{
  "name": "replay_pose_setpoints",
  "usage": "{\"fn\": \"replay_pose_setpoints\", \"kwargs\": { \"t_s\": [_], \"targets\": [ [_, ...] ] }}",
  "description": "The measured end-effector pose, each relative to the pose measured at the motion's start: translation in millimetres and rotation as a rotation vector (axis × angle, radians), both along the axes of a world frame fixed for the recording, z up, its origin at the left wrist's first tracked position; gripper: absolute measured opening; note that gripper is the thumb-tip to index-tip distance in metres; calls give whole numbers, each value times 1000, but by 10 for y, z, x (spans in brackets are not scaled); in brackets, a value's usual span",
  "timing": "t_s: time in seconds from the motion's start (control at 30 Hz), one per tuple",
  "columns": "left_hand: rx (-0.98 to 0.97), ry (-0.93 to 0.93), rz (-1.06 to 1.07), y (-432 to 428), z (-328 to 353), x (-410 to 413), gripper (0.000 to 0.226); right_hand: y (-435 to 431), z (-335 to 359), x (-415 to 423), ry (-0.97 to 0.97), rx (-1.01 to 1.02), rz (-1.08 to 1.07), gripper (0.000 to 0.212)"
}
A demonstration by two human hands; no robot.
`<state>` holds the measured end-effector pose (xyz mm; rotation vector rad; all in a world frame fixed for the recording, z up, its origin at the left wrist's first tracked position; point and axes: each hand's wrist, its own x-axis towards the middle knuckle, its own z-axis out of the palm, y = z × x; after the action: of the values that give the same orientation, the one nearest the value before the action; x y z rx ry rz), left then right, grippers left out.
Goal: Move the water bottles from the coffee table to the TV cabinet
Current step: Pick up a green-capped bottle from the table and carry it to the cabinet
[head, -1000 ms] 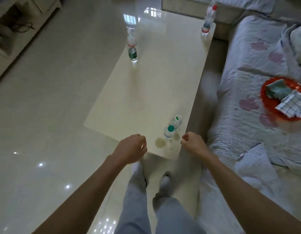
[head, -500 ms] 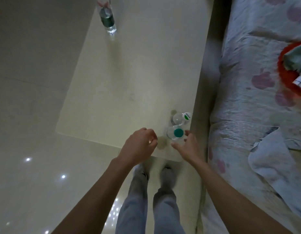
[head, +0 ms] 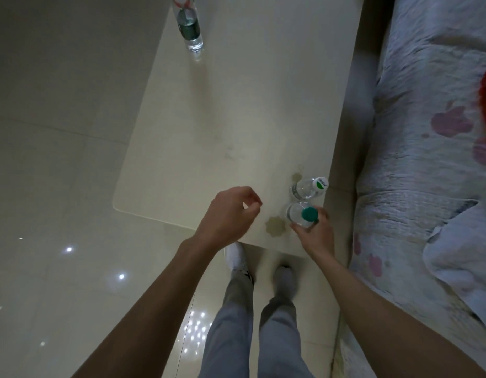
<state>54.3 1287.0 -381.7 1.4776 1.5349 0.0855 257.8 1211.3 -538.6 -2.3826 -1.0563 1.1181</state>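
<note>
Just wrapped right hand (head: 316, 236) round the green-capped bottle (head: 297, 214) at the near corner of the coffee table (head: 222, 118), left hand (head: 228, 214) loosely curled, empty; ready to lift.

Right hand (head: 316, 236) on a bottle at the coffee table's (head: 236, 118) near right corner

Its fingers curl round the green-capped water bottle (head: 297, 214); a white-capped bottle (head: 307, 188) stands just beyond. The left hand (head: 228, 214) hovers loosely curled, holding nothing. A green-labelled bottle (head: 190, 25) stands far left; a floral-covered sofa (head: 416, 159) lies right.
</note>
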Motion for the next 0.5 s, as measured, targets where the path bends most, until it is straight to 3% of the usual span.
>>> {"fn": "replay_pose_setpoints", "kwargs": {
  "t_s": [0.2, 0.5],
  "targets": [
    [-58, -34, 134, -252, 226, -102, 13, -286, 610, 136, 30, 99, -5, 64],
    [-63, -238, 411, -918, 924, 286, 23, -474, 2207, 247, 139, 271, 60, 70]
  ]
}}
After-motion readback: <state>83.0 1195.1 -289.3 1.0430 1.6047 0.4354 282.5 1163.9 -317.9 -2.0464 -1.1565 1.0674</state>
